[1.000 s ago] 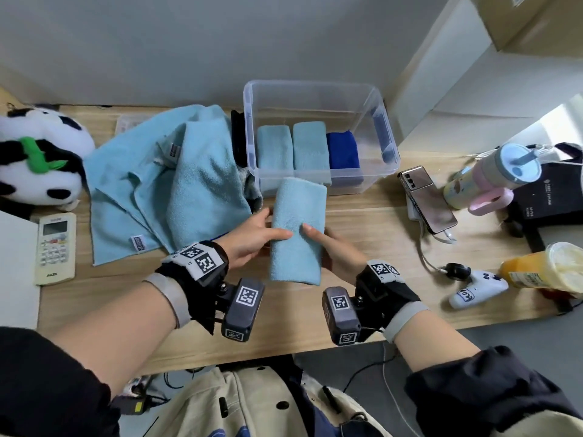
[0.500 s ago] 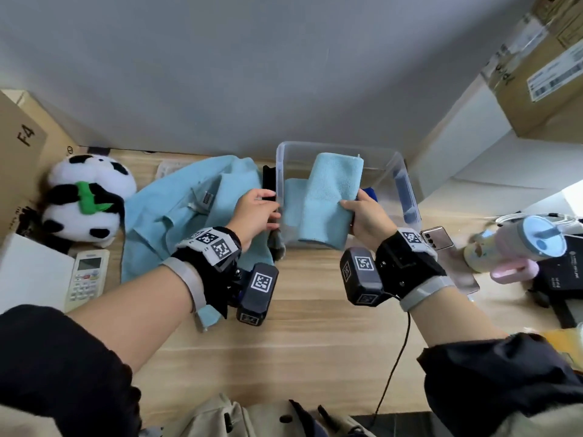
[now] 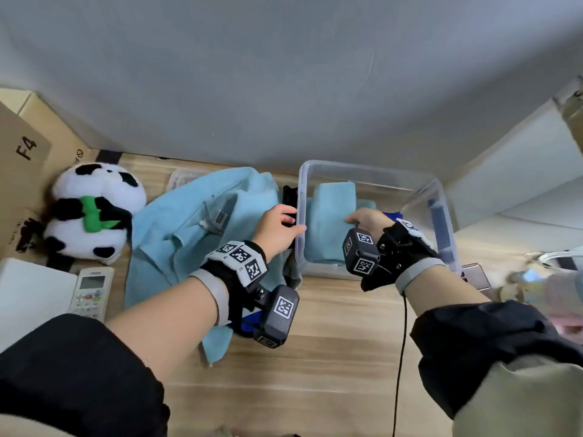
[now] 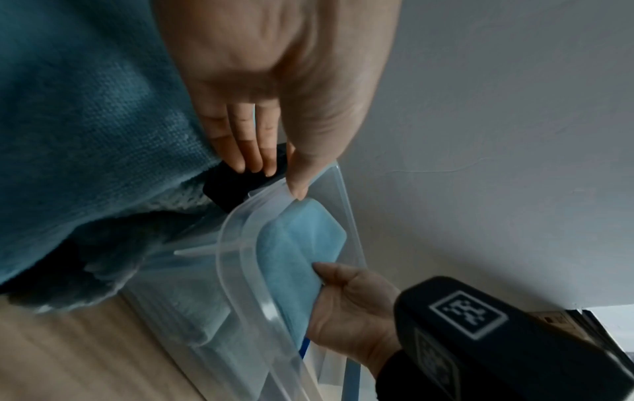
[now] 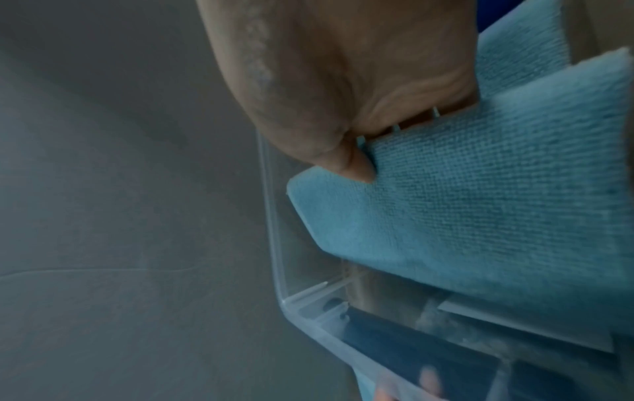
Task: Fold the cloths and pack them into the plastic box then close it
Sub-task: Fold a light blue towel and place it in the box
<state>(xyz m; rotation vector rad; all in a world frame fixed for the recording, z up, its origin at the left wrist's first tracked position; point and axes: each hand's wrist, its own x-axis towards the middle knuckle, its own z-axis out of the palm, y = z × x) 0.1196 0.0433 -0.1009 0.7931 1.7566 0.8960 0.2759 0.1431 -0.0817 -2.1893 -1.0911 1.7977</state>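
Note:
A clear plastic box [image 3: 441,197] stands on the wooden table by the wall. My right hand [image 3: 356,219] is inside it and pinches a folded light blue cloth [image 3: 331,216], which stands upright over other folded light blue cloths. A dark blue cloth [image 3: 391,214] shows behind that hand. My left hand [image 3: 291,223] holds the box's left rim, thumb on the edge [image 4: 240,244] and fingers [image 4: 247,154] outside on a black latch. In the right wrist view my thumb [image 5: 346,157] presses into the cloth [image 5: 480,195] near the box corner [image 5: 284,301].
A heap of unfolded light blue cloths [image 3: 195,234] lies left of the box. Farther left are a panda plush [image 3: 91,212], a remote [image 3: 91,291], white paper [image 3: 31,298] and a cardboard box [image 3: 25,171]. A phone [image 3: 476,275] lies right of the box.
The folded cloth went from the table up over the box and now sits down inside it in my right hand. My left hand let go of it and moved to the box's left rim.

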